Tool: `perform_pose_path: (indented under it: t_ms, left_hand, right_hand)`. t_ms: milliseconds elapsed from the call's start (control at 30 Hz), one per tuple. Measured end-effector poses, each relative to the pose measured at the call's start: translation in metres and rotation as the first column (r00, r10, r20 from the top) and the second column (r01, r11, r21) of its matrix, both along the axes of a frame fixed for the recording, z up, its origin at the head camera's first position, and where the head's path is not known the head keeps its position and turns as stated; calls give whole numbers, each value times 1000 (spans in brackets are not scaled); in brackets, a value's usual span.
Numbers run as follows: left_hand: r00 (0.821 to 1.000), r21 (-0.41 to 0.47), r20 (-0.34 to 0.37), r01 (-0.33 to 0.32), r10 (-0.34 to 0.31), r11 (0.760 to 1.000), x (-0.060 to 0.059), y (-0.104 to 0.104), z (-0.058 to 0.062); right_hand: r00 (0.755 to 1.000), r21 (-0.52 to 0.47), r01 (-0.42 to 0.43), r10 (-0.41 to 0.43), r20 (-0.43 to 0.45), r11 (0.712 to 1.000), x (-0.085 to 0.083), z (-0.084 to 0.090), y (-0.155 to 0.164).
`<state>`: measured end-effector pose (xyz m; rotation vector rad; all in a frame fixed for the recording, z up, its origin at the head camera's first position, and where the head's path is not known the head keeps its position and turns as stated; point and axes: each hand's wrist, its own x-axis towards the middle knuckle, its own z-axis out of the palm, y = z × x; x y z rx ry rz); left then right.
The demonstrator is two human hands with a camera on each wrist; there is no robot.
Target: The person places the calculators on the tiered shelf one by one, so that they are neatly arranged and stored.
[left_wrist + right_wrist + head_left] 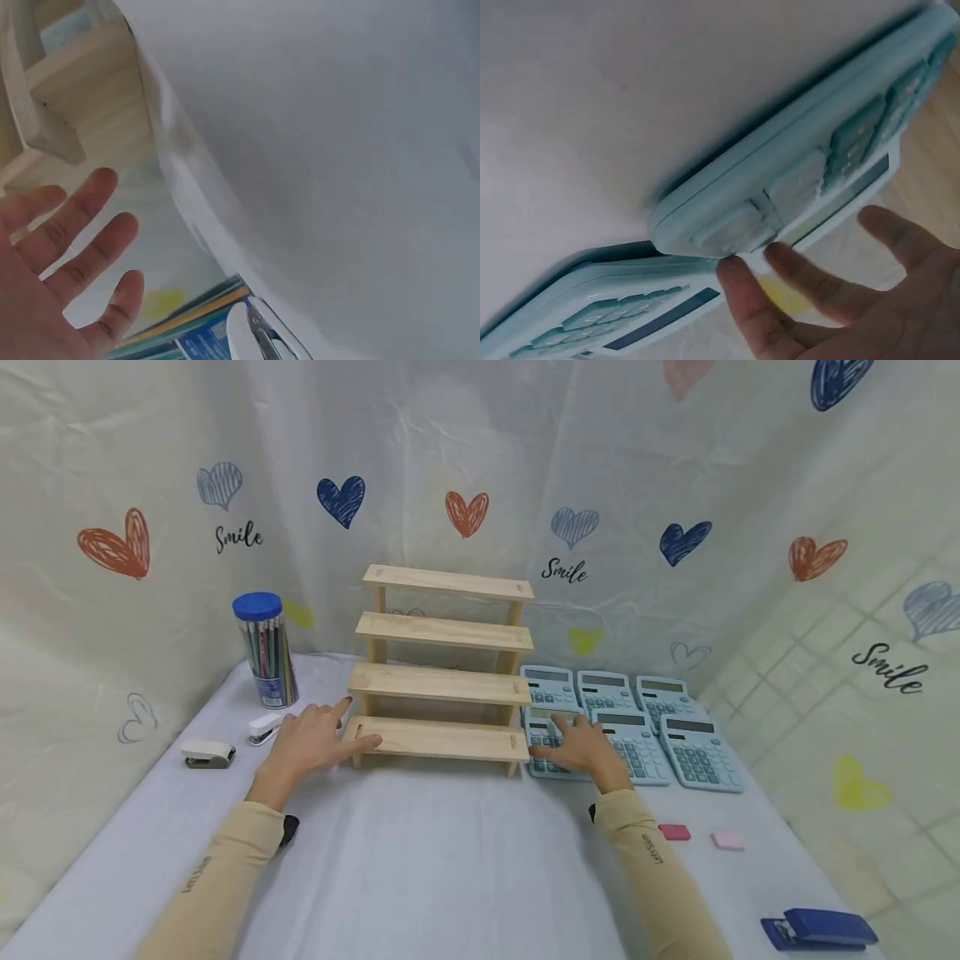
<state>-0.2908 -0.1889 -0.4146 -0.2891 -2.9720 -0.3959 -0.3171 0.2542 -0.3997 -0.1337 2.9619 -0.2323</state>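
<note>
A four-step wooden shelf (442, 681) stands mid-table against the backdrop. My left hand (318, 739) lies flat at its left end, fingers spread, with the thumb touching the lowest step. In the left wrist view the open palm (67, 255) is beside the shelf's wooden side (82, 97). Several light-blue calculators (637, 727) lie in two rows to the right of the shelf. My right hand (579, 747) rests with straight fingers on the front-left calculator (542, 758). The right wrist view shows those fingers (810, 277) at that calculator's edge (810, 180), with a neighbouring calculator (615, 307) below.
A clear pencil tub with a blue lid (266, 652) stands at the back left. A white stapler (264, 727) and a beige one (207, 753) lie near it. Two pink erasers (674, 832) (727, 841) and a blue stapler (817, 929) lie front right. Heart-print sheets wall the table.
</note>
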Motion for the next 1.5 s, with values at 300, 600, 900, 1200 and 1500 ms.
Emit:
perform_pose_path:
  t_ms: [300,600,900,1200,1500]
  left_hand:
    - [999,-29,-1,42,-42,999,2,9,-5]
    - [997,22,-2,71,-71,997,5,6,-3]
    - [994,42,-42,103,-101,994,10,1,-1]
    - [991,61,-38,133,-131,989,9,1,-1]
    - [991,78,-1,134,-134,988,9,0,-3]
  right_hand:
    - [991,142,106,-117,67,984,2,-11,-16]
    - [975,84,173,-182,127,981,16,-12,-19]
    - [985,-135,129,-111,136,982,30,10,0]
    - [994,-274,100,-108,-14,957,14,75,4]
    - [972,-180,18,-60,-227,984,-43,141,-35]
